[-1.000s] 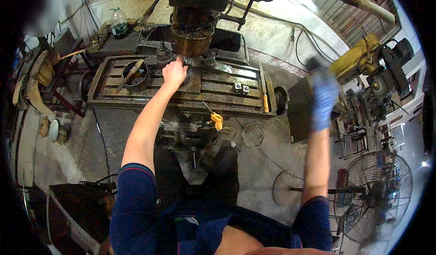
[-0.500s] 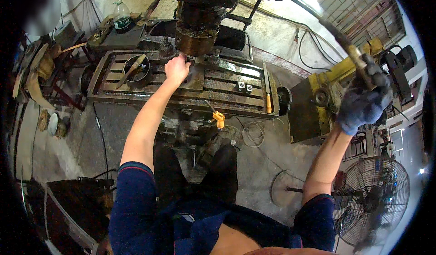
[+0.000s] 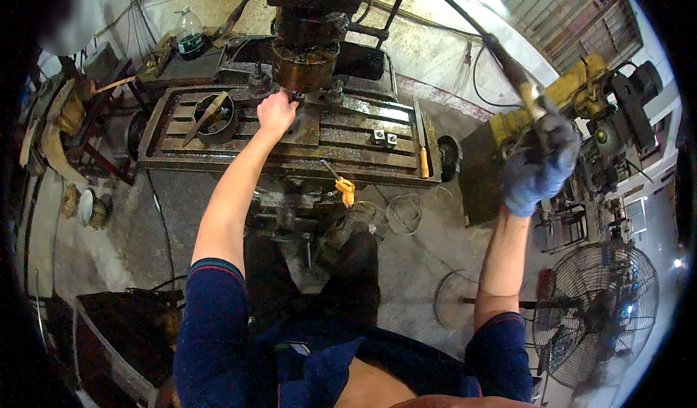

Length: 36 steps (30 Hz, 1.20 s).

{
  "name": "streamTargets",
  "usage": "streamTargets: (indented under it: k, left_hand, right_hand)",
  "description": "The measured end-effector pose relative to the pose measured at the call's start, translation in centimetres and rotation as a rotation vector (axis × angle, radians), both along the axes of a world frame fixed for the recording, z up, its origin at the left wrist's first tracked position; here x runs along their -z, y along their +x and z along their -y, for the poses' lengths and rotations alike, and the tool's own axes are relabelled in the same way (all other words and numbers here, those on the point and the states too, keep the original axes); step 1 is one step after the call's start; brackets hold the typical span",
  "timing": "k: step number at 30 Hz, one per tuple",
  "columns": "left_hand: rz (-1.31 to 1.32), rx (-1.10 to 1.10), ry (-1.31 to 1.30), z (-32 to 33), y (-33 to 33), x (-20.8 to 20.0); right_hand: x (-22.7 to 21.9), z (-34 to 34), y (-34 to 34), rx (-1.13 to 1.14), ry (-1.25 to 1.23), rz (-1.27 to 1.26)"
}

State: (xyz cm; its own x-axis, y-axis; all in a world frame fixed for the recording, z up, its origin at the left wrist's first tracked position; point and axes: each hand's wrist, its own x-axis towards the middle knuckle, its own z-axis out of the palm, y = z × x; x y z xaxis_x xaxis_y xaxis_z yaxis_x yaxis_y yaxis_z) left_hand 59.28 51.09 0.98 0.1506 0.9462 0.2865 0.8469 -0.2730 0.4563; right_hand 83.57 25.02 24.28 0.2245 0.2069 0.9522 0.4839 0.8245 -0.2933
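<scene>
Under the spindle head [image 3: 305, 63] of a milling machine, my bare left hand [image 3: 276, 112] is closed with its thumb up. What its fingers hold just below the spindle is too small and dark to name. My right hand [image 3: 544, 162], in a grey-blue glove, is wrapped round the lower end of a long machine lever [image 3: 501, 52] that runs up to the machine's top. Below the left hand lies the slotted machine table [image 3: 356, 154]. On it, left of that hand, stands a dark round pot [image 3: 218, 121] with a wooden-handled brush or scraper [image 3: 205, 117] across its rim.
Two small metal blocks [image 3: 385, 139] and a yellow-handled file [image 3: 424, 157] lie on the table's right part. An orange-yellow handle [image 3: 345, 189] juts from the table's front. A yellow-green machine [image 3: 486, 154] stands right, a floor fan [image 3: 595, 313] lower right, a plastic bottle [image 3: 189, 34] back left.
My right hand has swung left with the lever in its grip. My left hand stays at the spindle; the whole view has shifted slightly.
</scene>
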Motion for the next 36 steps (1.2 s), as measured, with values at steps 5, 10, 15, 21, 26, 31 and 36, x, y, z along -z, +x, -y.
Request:
streamTargets:
  k: [5,10,15,21,26,31,36]
  left_hand:
    - [0.01,-0.002,0.027,-0.1,-0.1,0.4]
    - [-0.007,0.034,0.051,-0.1,-1.0,0.3]
    - [0.026,0.175,-0.024,1.2,-3.8,-1.8]
    - [-0.065,0.487,0.022,4.7,-10.4,-7.1]
    - [-0.11,0.485,-0.109,10.2,-18.0,-12.7]
    - [-0.022,0.349,-0.076,16.5,-26.2,-16.6]
    - [0.074,-0.017,-0.233,22.2,-34.9,-18.2]
  right_hand:
    - [0.9,-0.2,-0.2,-0.044,-0.093,-0.069]
    - [1.2,-0.2,-0.5,0.002,-0.049,-0.046]
    - [2.4,-0.1,0.2,-0.113,-0.039,-0.062]
    - [3.1,-0.1,-0.6,-0.019,-0.029,-0.071]
    - [4.1,-0.4,-0.9,-0.048,-0.044,-0.153]
    - [4.9,-0.5,-0.8,-0.073,-0.038,-0.208]
    - [5.7,-0.3,-0.8,-0.048,-0.07,-0.225]
